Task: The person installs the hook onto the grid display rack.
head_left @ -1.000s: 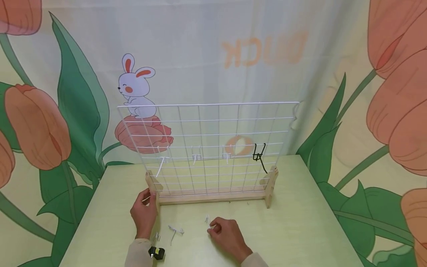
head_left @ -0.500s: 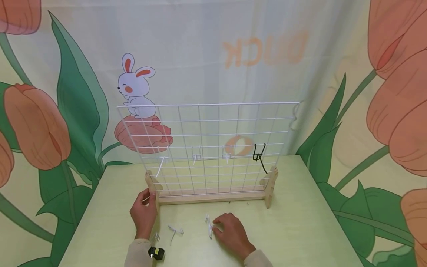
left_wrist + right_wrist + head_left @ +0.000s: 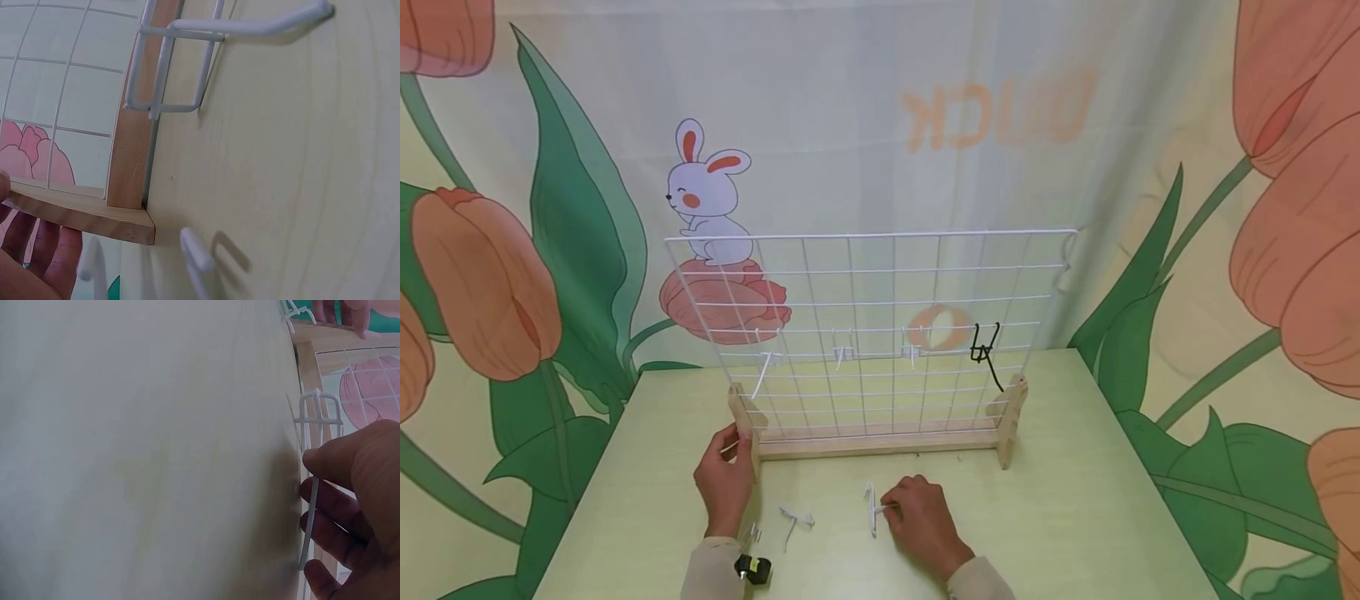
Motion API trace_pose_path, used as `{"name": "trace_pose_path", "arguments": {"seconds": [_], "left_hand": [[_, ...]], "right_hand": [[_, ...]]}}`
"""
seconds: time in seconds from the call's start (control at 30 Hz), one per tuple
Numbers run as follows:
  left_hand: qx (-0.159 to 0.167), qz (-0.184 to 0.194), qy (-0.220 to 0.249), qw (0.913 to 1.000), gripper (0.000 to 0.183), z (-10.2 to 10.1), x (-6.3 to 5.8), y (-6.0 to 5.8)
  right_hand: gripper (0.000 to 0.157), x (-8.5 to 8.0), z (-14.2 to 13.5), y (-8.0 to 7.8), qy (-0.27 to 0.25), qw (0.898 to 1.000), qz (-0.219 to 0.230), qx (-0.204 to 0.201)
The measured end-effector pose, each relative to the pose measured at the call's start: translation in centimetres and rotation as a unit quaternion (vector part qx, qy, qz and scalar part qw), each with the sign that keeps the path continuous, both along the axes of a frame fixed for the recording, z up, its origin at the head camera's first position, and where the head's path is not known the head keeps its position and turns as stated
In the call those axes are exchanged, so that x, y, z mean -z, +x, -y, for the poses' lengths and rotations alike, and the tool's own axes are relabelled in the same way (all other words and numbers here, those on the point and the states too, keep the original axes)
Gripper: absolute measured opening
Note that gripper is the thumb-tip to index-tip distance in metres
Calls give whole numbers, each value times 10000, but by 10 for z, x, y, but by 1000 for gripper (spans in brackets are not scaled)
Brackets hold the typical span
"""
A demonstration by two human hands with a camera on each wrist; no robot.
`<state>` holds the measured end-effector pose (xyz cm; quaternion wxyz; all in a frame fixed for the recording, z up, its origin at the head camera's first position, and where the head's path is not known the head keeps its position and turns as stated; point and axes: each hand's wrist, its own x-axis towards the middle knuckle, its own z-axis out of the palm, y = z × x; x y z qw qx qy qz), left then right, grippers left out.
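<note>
My left hand (image 3: 722, 483) grips the left end of the wooden stand (image 3: 880, 450); in the left wrist view its thumb and fingers lie on either side of the wooden end piece (image 3: 81, 219). The stand carries an upright white wire grid panel (image 3: 871, 235). In front of it, my right hand (image 3: 925, 521) pinches the prong of a white wire hook (image 3: 872, 510) between thumb and fingers. The right wrist view shows this hook's looped frame (image 3: 317, 417) beyond the thumb. Another white hook (image 3: 796, 518) lies on the table between the hands.
Three white hooks, at the left (image 3: 767, 360), middle (image 3: 842, 354) and right (image 3: 912, 353), hang on the grid. Further right hangs a black hook (image 3: 981, 353). More white metal prongs (image 3: 754, 533) show beside the left wrist. A printed curtain (image 3: 850, 125) hangs behind the table (image 3: 1075, 517).
The right hand let go of the white hook, shifted slightly right, and now pinches its prong. The left hand has stayed at the stand.
</note>
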<state>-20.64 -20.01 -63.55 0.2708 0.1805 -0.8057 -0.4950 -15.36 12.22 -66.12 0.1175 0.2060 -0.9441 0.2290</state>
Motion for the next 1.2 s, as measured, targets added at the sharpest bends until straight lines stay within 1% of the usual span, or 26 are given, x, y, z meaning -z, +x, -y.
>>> {"name": "trace_pose_path", "arguments": {"seconds": [0.07,0.27,0.4,0.47,0.53,0.67,0.77,0.83,1.03,1.2], "left_hand": [[-3,7,-20,10000,33,0,0,-1],[-14,-3,-39,10000,32,-1,0,-1],[-4,2,-28,10000,32,-2,0,0],[14,18,-26,10000,33,-1,1,0],[29,30,-20,10000,34,-1,1,1],[20,48,-35,10000,35,-1,0,1],[2,14,-21,10000,33,-1,-1,1],[4,-3,-20,10000,33,-1,-2,2],[6,-18,-28,10000,33,-1,-1,2],[53,-65,-41,10000,33,0,0,2]], "right_hand": [[8,0,0,-1,52,10000,17,23],[6,-1,-1,-1,168,9995,249,60],[7,-3,-4,1,64,9991,411,49],[9,-4,-6,2,-160,9986,499,16],[10,-6,-8,3,-497,9967,635,-76],[13,-5,-13,2,-1189,9888,854,-291],[14,-5,-14,2,-1548,9837,856,-316],[13,-6,-14,3,-1751,9809,809,-244],[13,-13,-10,7,-2351,9683,813,205],[22,-20,-8,8,-2601,9633,470,458]]}}
